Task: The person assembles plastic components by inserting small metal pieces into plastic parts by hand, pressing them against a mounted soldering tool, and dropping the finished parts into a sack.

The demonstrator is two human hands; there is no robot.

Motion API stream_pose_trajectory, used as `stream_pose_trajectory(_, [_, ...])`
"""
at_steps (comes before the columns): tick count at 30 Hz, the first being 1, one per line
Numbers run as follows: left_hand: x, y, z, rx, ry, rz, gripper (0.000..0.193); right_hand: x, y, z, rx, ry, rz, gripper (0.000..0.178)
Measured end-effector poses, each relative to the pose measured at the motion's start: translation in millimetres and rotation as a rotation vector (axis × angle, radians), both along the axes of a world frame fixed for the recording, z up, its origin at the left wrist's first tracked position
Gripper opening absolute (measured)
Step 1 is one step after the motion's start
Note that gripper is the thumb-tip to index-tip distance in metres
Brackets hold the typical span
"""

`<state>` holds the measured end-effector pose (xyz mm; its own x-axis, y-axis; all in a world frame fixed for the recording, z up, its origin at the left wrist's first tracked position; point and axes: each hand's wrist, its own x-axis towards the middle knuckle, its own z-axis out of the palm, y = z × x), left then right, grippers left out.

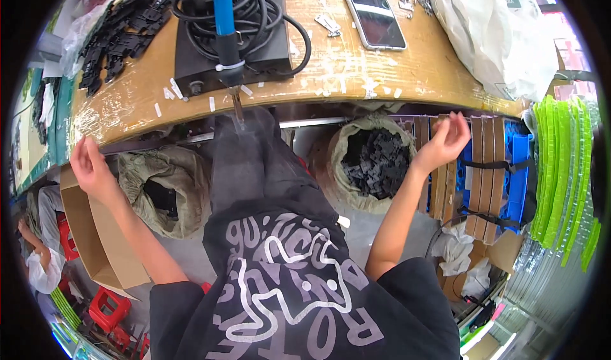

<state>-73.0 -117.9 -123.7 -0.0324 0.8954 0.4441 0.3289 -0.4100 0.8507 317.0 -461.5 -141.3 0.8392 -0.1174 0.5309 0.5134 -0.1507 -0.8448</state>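
Far left, a red stool (108,309) stands below the left hand (92,169). Left hand raised, palm side turned inward, fingers loosely bent, relaxed rather than pressed together, near the left end of the counter (140,85); contact with its edge cannot be told. Open cardboard box (121,252) just below the same hand. Above and to its right, a spread of flat black parts (127,32) on the counter; to its right, below counter level, a cloth sack (146,166), mouth open, dark inside. Between the hands, farther forward: black box-shaped unit (191,61) under coiled black cable (309,47), and a blue-handled tool (224,13), its metal tip pointing down past the counter edge. Phone (375,13) forward and left of the right hand. Lined sack (337,145) of black pieces (379,163) just left of that hand. Right hand (449,144) raised, fingers apart and half curled. Strapped cardboard sheets (489,191) to its lower right; white bag (496,35) forward of it; bright green strips (557,163) farthest right.
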Motion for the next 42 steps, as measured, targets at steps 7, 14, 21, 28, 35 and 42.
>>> stream_pose_trajectory(7, [61, 51, 35, 0.520, 0.669, -0.173, 0.035, 106, 117, 58, -0.528, -0.198, 0.395, 0.018])
stream_pose_trajectory(14, [56, 63, 16, 0.541, 0.710, -0.148, 0.029, 166, 167, 56, -0.955, -0.185, 0.410, 0.015])
stream_pose_trajectory(21, [65, 47, 19, 0.573, 0.745, -0.048, 0.022, 170, 165, 60, -1.204, -0.286, 0.285, 0.014])
stream_pose_trajectory(28, [64, 42, 38, 0.440, 0.310, 0.002, 0.021, 168, 157, 62, -1.153, -0.391, 0.288, 0.019])
stream_pose_trajectory(35, [58, 43, 69, 0.188, -0.187, -0.051, 0.025, 130, 138, 78, -0.522, -0.088, 0.447, 0.017])
stream_pose_trajectory(42, [48, -3, 86, -0.084, -0.510, -0.182, 0.020, 51, 102, 78, 0.373, 0.328, 0.828, 0.018])
